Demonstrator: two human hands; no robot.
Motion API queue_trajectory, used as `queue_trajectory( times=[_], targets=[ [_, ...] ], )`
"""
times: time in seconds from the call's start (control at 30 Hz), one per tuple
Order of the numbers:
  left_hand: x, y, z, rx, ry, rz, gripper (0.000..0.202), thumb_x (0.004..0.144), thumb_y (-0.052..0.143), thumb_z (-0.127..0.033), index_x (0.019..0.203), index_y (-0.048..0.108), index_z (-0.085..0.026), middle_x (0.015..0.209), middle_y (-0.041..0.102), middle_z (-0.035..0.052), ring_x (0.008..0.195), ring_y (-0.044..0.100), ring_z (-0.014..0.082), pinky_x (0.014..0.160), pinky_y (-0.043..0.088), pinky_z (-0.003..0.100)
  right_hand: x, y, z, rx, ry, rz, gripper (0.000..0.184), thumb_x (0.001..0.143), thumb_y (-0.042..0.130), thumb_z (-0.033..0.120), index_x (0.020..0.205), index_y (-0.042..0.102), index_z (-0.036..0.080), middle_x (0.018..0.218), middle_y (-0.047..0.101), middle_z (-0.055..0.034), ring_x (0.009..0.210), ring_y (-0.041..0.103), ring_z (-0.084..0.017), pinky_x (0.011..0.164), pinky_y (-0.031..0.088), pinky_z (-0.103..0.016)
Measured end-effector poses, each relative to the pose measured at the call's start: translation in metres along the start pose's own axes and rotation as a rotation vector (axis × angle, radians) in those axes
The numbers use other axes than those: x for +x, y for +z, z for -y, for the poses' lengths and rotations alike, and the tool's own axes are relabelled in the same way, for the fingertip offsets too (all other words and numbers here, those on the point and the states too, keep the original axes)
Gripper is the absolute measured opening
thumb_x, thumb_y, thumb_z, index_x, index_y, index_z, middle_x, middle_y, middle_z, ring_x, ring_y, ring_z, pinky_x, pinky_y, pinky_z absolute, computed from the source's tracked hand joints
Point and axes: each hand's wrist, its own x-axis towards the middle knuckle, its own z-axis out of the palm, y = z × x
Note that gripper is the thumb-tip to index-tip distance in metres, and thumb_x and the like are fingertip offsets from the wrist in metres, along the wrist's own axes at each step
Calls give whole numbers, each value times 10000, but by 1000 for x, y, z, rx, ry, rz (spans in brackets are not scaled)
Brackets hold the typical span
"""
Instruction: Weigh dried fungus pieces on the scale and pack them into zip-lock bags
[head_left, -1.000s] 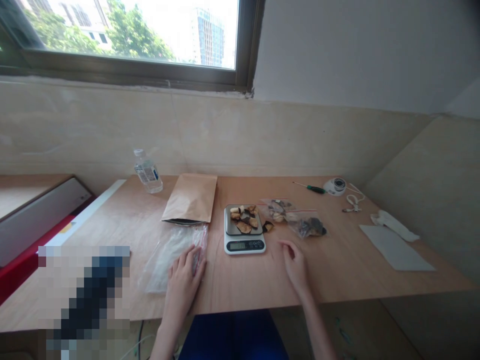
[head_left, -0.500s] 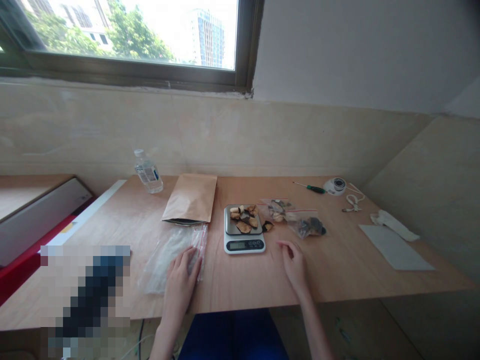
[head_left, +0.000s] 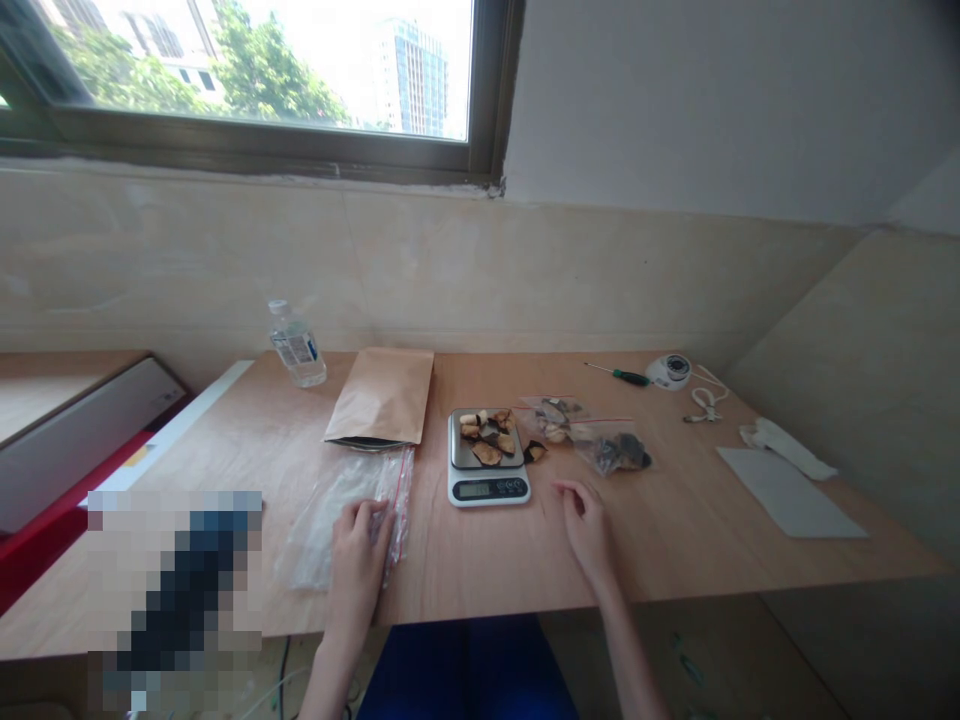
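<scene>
My left hand (head_left: 358,548) lies on clear plastic zip bags (head_left: 311,535) with red seal lines. Its thumb and curled fingers close on the top bag near the seal. My right hand (head_left: 589,525) rests on the table right of a white kitchen scale (head_left: 491,492), fingers curled in a loose pinch, nothing visible in them. Brown and pale dried slices (head_left: 487,440) sit on the scale's steel plate. One dark-edged dried slice (head_left: 535,452) lies just right of it. The small display shows digits I cannot read.
Two filled zip bags, one with pale pieces (head_left: 556,418) and one with dark pieces (head_left: 619,455), lie right of the scale. Behind stand a kraft pouch (head_left: 386,395) and water bottle (head_left: 298,345). Farther right are a screwdriver (head_left: 630,378), dome camera (head_left: 670,372) and white sheet (head_left: 791,495).
My left fingers have curled in, and the top zip bag's seal edge beneath them has shifted and wrinkled slightly. My right hand and the scale stay in place.
</scene>
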Motion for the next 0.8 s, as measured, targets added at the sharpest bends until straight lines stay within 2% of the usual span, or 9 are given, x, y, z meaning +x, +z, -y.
queue_trajectory(
  times=[0.2,0.33,0.43,0.5,0.53,0.6,0.67,0.73,0.8],
  targets=[
    [-3,2,0,17,6,-2,269,843,432,-432,882,560,-199,930,540,74,896,510,253,825,419,428,5,8,2,-9,-68,13,247,849,398,250,921,619,164,932,633,-105,887,570,-226,790,457,-380],
    [4,-2,-6,38,30,-33,255,858,414,-385,916,567,-189,938,535,81,912,526,249,826,434,410,14,20,29,-1,-170,18,241,866,398,225,968,611,180,989,596,-98,960,536,-220,826,447,-379],
    [31,-10,-10,139,90,-162,294,846,435,-316,1079,542,-172,1062,524,112,1033,507,267,899,410,422,13,27,59,61,-212,46,233,887,389,213,960,609,190,992,588,-86,973,532,-207,828,448,-355],
    [58,-16,-7,281,100,-186,390,809,484,-270,1186,502,-174,1189,495,137,1083,493,296,904,401,447,7,32,78,123,-235,114,227,889,391,194,952,609,198,975,593,-74,955,545,-193,810,457,-326],
    [73,-19,-4,345,94,-140,437,799,500,-254,1231,479,-193,1242,482,133,1101,489,302,890,407,439,3,35,87,157,-246,157,226,889,393,182,947,610,200,965,597,-68,946,554,-186,806,459,-313],
    [101,-24,3,430,107,-11,403,794,505,-215,1196,523,-227,1258,514,103,1111,498,290,879,411,401,-6,42,102,222,-267,243,229,888,394,159,941,612,202,957,603,-58,936,568,-172,813,462,-297],
    [122,-28,8,483,139,90,364,797,483,-159,1139,569,-252,1190,585,66,1073,539,255,881,398,361,-13,53,118,267,-301,330,242,885,393,139,964,612,205,955,611,-50,941,576,-163,832,464,-291],
    [134,-33,9,489,164,117,311,822,461,-160,1077,606,-262,1085,649,36,987,589,215,848,402,314,-15,70,134,280,-358,424,272,885,386,123,1026,604,204,979,620,-47,963,578,-155,857,467,-289],
    [138,-37,4,448,187,72,254,856,451,-227,1030,631,-266,1017,676,22,892,617,190,757,418,270,-13,92,149,231,-446,501,313,893,371,121,1119,579,185,1064,620,-63,1042,557,-158,924,452,-305]
  ],
)
